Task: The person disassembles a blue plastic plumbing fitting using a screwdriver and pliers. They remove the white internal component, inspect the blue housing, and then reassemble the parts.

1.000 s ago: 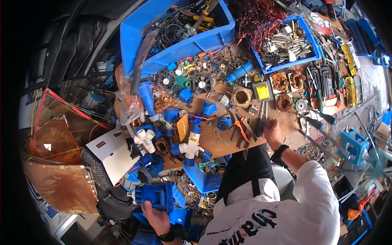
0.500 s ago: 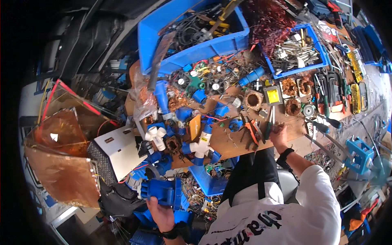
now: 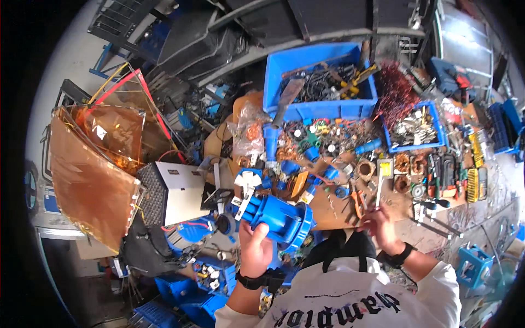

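Blue housing (image 3: pixel 279 218): in the left hand (image 3: pixel 255 249), seen over the near edge of the surface (image 3: pixel 327 214), toward its left corner; the axis runs slantwise, with the ribbed flange to the right and the prong cluster to the left. Whether it touches the surface: cannot tell.

Left fingers: closed on the housing near the pronged end, thumb laid against the near side, the others mostly hidden. Right hand (image 3: pixel 378 227): at the near edge, fingers bent inward by a slim metal shaft (image 3: pixel 379 190); cannot tell whether they pinch it. Orange-handled pliers (image 3: pixel 357 203) lie just left.

Handling (judged): looks like moulded plastic, so stiff and moderately light, heavier if anything sits inside. Smooth wall probably a little slippery; ribs should give purchase. Best hold: around the barrel, close behind the flange. Prongs look the likeliest part to snap; avoid loading them.
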The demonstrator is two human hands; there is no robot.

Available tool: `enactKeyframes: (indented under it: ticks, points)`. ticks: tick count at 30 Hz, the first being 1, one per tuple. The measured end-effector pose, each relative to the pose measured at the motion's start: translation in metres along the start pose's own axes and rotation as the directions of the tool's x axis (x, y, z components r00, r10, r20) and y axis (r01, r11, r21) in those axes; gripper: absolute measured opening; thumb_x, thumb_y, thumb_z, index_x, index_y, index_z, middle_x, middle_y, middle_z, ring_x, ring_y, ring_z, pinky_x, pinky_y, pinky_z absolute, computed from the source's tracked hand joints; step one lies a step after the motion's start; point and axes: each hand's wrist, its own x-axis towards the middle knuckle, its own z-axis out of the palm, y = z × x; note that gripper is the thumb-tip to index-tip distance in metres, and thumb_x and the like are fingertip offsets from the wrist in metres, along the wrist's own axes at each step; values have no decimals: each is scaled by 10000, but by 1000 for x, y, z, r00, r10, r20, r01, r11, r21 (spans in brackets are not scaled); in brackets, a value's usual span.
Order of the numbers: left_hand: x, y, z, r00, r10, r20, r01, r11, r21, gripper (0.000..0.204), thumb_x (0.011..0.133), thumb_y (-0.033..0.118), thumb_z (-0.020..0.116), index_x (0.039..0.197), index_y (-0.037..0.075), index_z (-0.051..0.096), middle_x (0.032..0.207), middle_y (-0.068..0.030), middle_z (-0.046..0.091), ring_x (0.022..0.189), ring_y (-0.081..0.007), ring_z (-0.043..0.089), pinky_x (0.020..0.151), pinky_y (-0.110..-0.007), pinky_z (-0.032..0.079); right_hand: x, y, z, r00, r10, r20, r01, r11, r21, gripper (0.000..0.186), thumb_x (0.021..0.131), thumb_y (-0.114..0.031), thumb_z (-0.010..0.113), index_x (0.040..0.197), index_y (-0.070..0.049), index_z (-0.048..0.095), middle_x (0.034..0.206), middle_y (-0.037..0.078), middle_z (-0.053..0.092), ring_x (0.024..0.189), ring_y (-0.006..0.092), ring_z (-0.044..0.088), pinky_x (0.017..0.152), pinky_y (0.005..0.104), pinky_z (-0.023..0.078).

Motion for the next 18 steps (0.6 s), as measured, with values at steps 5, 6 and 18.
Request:
enactKeyframes:
  ticks: [5,6,18]
  points:
    - [3,26,47,992,117,38,-108,978,-178,482,837,54,713,1247,39,460,1163,-71,595,1063,-193,601,952,-366,483,-44,-55,78,898,-128,420,135,991,12,637,938,-466,615,1335,-39,359,1193,170,606,900,245,714,498,204,483]
    - [2,30,54,988,144,59,-130,972,-197,480,838,60,717,1241,38,458,1165,-72,591,1057,-192,604,943,-364,490,-51,-64,93,870,-180,460,152,984,97,658,927,-404,658,1353,-26,328,1234,167,579,828,195,698,609,252,547]
    - [-12,36,81,938,203,282,-201,979,-39,913,767,88,830,1451,68,226,1312,-106,483,1170,-214,550,1008,-371,463,-87,-83,116,786,-412,461,333,910,246,780,781,-248,834,1367,-64,354,1077,71,622,787,111,653,551,207,546]
